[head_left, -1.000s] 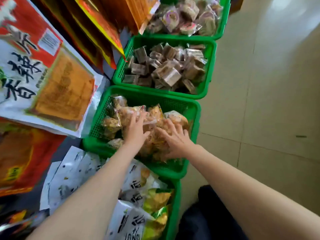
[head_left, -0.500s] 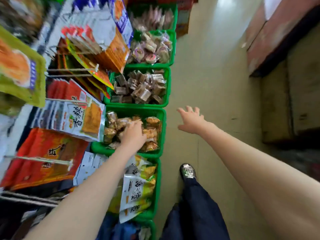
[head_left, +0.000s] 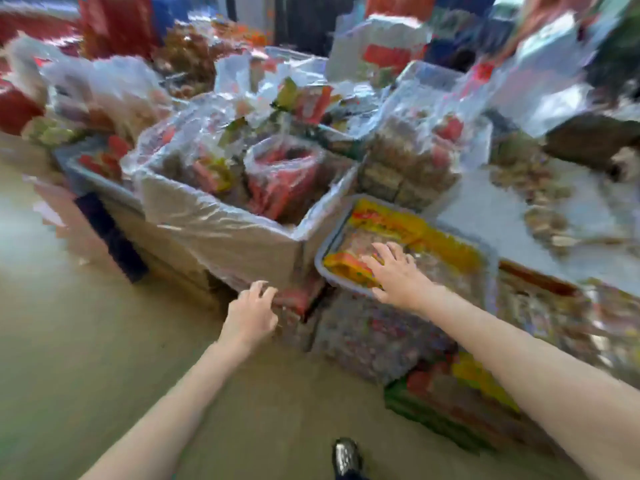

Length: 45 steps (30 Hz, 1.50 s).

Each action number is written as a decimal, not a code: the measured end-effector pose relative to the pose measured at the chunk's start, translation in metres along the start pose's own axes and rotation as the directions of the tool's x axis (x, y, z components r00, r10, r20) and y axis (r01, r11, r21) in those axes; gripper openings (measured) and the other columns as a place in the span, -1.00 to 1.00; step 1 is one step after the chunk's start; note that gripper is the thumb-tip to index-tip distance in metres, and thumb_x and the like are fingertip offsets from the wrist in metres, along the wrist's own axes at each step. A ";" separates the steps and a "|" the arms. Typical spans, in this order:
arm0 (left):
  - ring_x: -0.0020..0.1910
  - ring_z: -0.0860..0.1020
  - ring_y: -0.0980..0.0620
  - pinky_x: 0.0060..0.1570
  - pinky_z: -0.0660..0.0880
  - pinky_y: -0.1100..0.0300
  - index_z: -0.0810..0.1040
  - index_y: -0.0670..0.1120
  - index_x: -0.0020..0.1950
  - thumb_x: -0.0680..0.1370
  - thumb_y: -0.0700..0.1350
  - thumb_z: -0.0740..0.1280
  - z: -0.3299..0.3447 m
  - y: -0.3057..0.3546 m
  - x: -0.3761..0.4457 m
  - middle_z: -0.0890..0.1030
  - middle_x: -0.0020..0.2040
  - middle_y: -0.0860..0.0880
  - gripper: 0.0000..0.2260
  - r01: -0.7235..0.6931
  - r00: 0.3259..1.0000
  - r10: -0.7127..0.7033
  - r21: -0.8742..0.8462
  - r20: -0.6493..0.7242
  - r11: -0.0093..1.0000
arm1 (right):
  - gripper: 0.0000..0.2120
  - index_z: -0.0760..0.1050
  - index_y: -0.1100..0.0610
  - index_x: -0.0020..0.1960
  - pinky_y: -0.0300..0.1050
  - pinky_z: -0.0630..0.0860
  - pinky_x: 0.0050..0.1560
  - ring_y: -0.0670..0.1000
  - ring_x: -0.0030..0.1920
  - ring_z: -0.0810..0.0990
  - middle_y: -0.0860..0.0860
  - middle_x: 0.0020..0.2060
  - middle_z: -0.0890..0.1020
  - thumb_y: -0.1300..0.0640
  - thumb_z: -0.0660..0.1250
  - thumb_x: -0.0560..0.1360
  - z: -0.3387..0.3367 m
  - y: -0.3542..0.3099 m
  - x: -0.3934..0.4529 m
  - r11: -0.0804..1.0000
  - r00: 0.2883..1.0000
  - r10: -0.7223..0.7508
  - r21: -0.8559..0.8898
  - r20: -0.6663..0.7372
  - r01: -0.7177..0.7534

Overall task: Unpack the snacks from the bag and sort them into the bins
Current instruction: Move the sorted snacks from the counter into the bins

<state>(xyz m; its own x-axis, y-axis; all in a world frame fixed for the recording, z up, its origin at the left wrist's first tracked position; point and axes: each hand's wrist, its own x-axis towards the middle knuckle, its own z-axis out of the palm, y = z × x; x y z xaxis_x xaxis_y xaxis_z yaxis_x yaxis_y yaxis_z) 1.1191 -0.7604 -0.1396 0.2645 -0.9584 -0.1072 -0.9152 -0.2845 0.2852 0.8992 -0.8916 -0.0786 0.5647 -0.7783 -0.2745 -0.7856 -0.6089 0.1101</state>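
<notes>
Our left hand (head_left: 250,315) hangs loosely open by the plastic-lined cardboard box of snacks (head_left: 221,230), our right hand (head_left: 394,271) spreads flat over the grey tray's yellow-and-orange packets (head_left: 349,268), and grabbing blindly risks mis-sorting.

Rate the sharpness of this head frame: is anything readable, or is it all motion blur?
Head view: heavy motion smear and blocky compression throughout; package print is unreadable. The left hand and right hand keep clear outlines, fingers spread. The grey tray and plastic-lined box are recognisable only by shape. Wide-angle bending at the edges.
</notes>
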 end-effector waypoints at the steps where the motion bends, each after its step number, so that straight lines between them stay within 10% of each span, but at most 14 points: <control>1: 0.08 0.54 -0.25 -0.02 0.52 -0.06 0.51 -0.16 0.25 0.42 -0.21 0.29 -0.001 0.039 0.015 0.46 0.29 -0.16 -0.61 -0.139 0.990 0.138 -0.008 -0.032 0.990 | -0.42 0.09 0.04 0.50 0.22 0.16 0.39 0.21 0.49 -0.03 0.12 0.50 0.00 0.01 0.21 0.55 0.000 0.045 -0.021 0.995 0.995 0.100 0.012 -0.015 -0.100; 4: -0.17 0.61 -0.31 -0.31 0.57 -0.11 0.62 -0.23 0.02 0.24 -0.24 0.29 0.000 0.155 0.053 0.59 0.06 -0.25 -0.63 -0.441 0.897 0.441 0.020 0.002 0.897 | -0.39 0.09 0.03 0.50 0.23 0.16 0.39 0.24 0.48 0.00 0.16 0.49 0.02 0.02 0.24 0.53 0.015 0.170 -0.081 0.919 0.922 0.386 0.067 0.030 -0.388; 7: 0.19 0.49 -0.23 0.05 0.49 -0.08 0.53 -0.14 0.22 0.43 -0.20 0.28 0.010 0.271 0.080 0.45 0.31 -0.17 -0.65 -0.617 0.784 0.619 0.057 -0.036 0.785 | -0.33 0.01 0.03 0.52 0.24 0.05 0.45 0.31 0.49 -0.11 0.21 0.51 -0.05 -0.06 0.24 0.53 0.043 0.275 -0.126 0.803 0.817 0.563 0.150 0.125 -0.576; 12: 0.40 0.25 -0.08 0.27 0.29 0.04 0.33 -0.01 0.38 0.52 -0.12 0.21 0.064 0.422 0.152 0.20 0.47 -0.03 -0.59 -0.632 0.774 0.631 0.118 0.053 0.766 | -0.32 -0.02 -0.07 0.53 0.24 0.12 0.40 0.38 0.46 -0.11 0.19 0.50 -0.15 -0.07 0.27 0.54 0.081 0.414 -0.131 0.691 0.721 0.653 0.206 0.232 -0.693; 20: 0.41 0.25 -0.11 0.32 0.24 0.02 0.30 0.02 0.43 0.57 -0.18 0.16 0.149 0.568 0.281 0.15 0.51 -0.03 -0.58 -0.555 0.817 0.524 0.081 0.241 0.828 | -0.28 0.02 -0.21 0.49 0.28 0.15 0.38 0.40 0.46 -0.03 0.12 0.52 -0.15 -0.17 0.33 0.46 0.158 0.606 -0.022 0.683 0.766 0.571 0.347 0.294 -0.643; 28: 0.48 0.07 -0.22 0.37 0.21 -0.14 0.07 0.19 0.52 0.64 0.04 0.09 0.204 0.654 0.390 -0.03 0.55 -0.07 -0.55 -0.571 0.807 0.549 0.047 0.219 0.820 | -0.03 0.00 -0.17 0.51 0.40 -0.04 0.40 0.41 0.45 -0.23 0.12 0.47 -0.38 -0.26 0.45 0.27 0.201 0.762 0.055 0.376 0.657 0.716 0.664 0.234 -0.646; 33: 0.49 -0.16 -0.34 0.36 0.10 -0.28 -0.07 0.29 0.50 0.53 0.31 0.09 0.241 0.693 0.432 -0.24 0.55 -0.04 -0.41 -0.576 0.804 0.504 0.203 0.316 0.792 | -0.11 0.04 -0.10 0.53 0.38 -0.27 0.39 0.24 0.47 -0.37 0.19 0.52 -0.05 -0.37 0.31 0.33 0.216 0.831 0.103 0.390 0.662 0.710 0.647 0.241 -0.655; 40: 0.40 -0.39 -0.40 0.29 -0.11 -0.45 -0.12 0.29 0.50 0.36 0.48 0.15 0.288 0.756 0.452 -0.38 0.50 -0.13 -0.19 -0.538 0.793 0.443 0.138 0.418 0.832 | -0.26 0.14 0.06 0.51 0.13 -0.12 0.46 0.15 0.52 -0.02 0.19 0.50 0.10 -0.25 0.26 0.47 0.239 0.820 0.134 0.528 0.778 0.576 0.613 0.250 -0.588; 45: 0.41 -0.36 -0.40 0.34 0.09 -0.38 0.20 0.20 0.45 0.27 0.53 0.19 0.292 0.736 0.465 -0.37 0.51 -0.11 -0.19 -0.551 0.742 0.361 0.205 0.565 0.809 | -0.17 0.05 -0.05 0.51 0.26 0.00 0.42 0.27 0.49 -0.04 0.04 0.52 0.01 -0.36 0.27 0.39 0.250 0.784 0.127 0.596 0.810 0.530 0.569 0.251 -0.566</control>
<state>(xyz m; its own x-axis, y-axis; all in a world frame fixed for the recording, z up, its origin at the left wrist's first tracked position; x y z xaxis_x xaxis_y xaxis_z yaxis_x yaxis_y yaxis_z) 0.4797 -1.4092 -0.2573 -0.3063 -0.8008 -0.5147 -0.9486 0.3021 0.0946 0.2917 -1.4293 -0.2654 -0.0227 -0.9148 -0.4032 -0.9322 0.1651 -0.3222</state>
